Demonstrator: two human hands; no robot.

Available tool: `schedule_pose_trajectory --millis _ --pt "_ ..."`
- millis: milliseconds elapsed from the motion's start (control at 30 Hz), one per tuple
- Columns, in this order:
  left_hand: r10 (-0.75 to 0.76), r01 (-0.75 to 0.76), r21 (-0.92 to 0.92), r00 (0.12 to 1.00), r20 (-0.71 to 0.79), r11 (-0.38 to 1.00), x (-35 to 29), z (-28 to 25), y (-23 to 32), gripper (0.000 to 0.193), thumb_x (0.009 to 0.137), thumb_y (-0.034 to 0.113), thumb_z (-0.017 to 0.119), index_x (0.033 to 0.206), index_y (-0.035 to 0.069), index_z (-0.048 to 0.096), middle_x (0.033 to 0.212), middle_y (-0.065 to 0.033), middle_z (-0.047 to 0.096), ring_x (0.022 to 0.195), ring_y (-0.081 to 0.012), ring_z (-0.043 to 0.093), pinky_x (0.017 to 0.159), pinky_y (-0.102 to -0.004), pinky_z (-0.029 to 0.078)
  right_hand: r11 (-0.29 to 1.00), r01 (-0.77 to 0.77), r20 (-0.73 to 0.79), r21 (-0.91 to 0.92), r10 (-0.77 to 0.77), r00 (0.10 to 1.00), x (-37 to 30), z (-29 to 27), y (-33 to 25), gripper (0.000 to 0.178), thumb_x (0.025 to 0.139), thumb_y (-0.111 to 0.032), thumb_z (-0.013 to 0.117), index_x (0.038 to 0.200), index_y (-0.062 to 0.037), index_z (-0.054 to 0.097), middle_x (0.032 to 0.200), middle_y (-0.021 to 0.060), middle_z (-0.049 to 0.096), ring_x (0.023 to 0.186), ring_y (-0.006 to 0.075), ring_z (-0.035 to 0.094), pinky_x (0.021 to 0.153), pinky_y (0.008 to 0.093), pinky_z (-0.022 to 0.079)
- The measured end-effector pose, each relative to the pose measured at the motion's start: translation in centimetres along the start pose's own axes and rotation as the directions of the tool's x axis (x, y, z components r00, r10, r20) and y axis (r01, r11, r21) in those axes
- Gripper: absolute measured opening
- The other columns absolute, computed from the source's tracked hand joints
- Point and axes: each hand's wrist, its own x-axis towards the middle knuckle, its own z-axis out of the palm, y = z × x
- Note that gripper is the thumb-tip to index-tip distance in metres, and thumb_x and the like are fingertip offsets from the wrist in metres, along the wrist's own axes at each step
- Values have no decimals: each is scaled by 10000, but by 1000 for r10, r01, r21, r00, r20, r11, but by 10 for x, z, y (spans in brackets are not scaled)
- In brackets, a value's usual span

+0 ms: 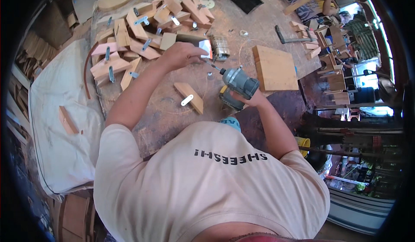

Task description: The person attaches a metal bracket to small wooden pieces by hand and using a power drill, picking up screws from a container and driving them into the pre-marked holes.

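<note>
A gray power driver (pixel 240 83) is held in the right hand (pixel 250 98), with the grip wrapped by its fingers. The driver's thin bit (pixel 210 64) is pointed up and to the left, toward the left hand (pixel 185 55). The left hand's fingers are kept close together near the tip of the bit, but it cannot be told if anything is pinched there. The driver is held over the near part of the brown work table (pixel 158 97). To its left, a small wood block (pixel 196 96) is laid flat on the table, and a shiny metal plate (pixel 187 100) with round ends can be seen on it. Past the left hand, an open box (pixel 194 40) is set next to a see-through jar (pixel 221 48). More wood blocks (pixel 123 32) are heaped at the left, many with metal plates too. A thick square board (pixel 275 69) is set down to the driver's right.
</note>
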Motion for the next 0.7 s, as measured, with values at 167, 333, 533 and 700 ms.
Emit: schedule_pose_trajectory --millis 167,333,533,700 --pt "-55 22 -200 985 -162 979 -41 16 24 354 733 82 723 1078 155 700 946 -61 706 820 -274 656 720 -366 526 999 39 38 34 -40 998 -3 -12 -42 361 765 -95 727 1111 -56 633 1034 113 660 960 246 626 869 367 484" --pt "-165 146 -204 983 -82 968 -77 42 47 358 776 61 690 1123 145 689 989 -93 702 876 -260 674 774 -359 533 968 -235 213 91 212 954 1 -27 -76 382 781 -117 724 1138 -45 609 991 103 659 899 218 618 827 367 500" --pt "-397 410 -545 906 148 731 -105 72 43 456 839 -120 543 1224 106 637 1069 -106 683 993 -189 668 864 -300 524 919 -358 378 -164 393 838 26 -30 -100 436 781 -215 713 1157 -41 578 887 121 672 781 231 634 749 364 515" --pt "-485 489 -629 852 196 605 -111 71 46 482 829 -145 525 1233 97 628 1068 -94 684 1018 -193 661 903 -285 509 945 -164 370 -283 265 890 40 -24 -88 467 767 -257 715 1165 -50 584 985 178 672 896 299 655 802 387 505"
